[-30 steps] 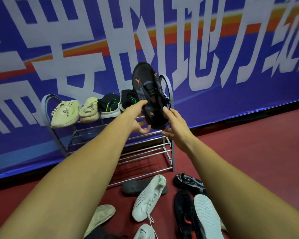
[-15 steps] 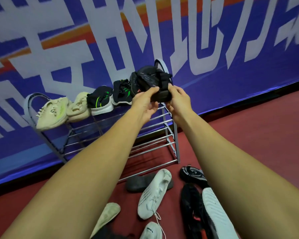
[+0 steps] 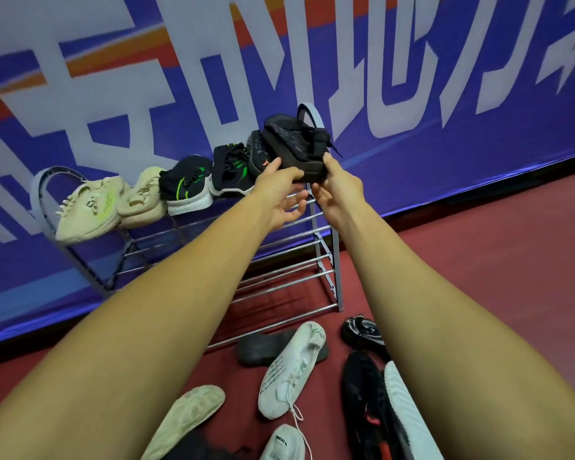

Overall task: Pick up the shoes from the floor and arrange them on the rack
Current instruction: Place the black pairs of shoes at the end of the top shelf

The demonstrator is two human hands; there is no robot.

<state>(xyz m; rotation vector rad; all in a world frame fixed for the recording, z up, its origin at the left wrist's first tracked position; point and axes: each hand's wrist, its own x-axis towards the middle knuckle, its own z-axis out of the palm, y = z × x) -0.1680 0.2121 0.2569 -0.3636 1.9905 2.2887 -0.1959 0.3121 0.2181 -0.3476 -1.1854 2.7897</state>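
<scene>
A black sneaker (image 3: 296, 144) sits at the right end of the top shelf of the metal rack (image 3: 326, 247). My left hand (image 3: 281, 194) pinches its heel from the left, and my right hand (image 3: 337, 184) grips the heel from the right. Beside it stands another black sneaker with an orange mark (image 3: 258, 152). Further left on that shelf are two black-and-green sneakers (image 3: 188, 184) and two beige shoes (image 3: 90, 207). On the floor lie a white sneaker (image 3: 292, 366), a dark grey slipper (image 3: 263, 346) and a black patterned shoe (image 3: 362, 330).
A blue banner wall (image 3: 445, 134) runs right behind the rack. More shoes lie on the red floor near me: a beige one sole-up (image 3: 190, 413), a second white sneaker (image 3: 283, 443), and a black shoe (image 3: 369, 403) with a white sole (image 3: 405, 413). The rack's lower shelves are bare rods.
Both hands brought the black sneaker down from upright in the air onto the right end of the top shelf and turned it level; my left fingers have loosened under it.
</scene>
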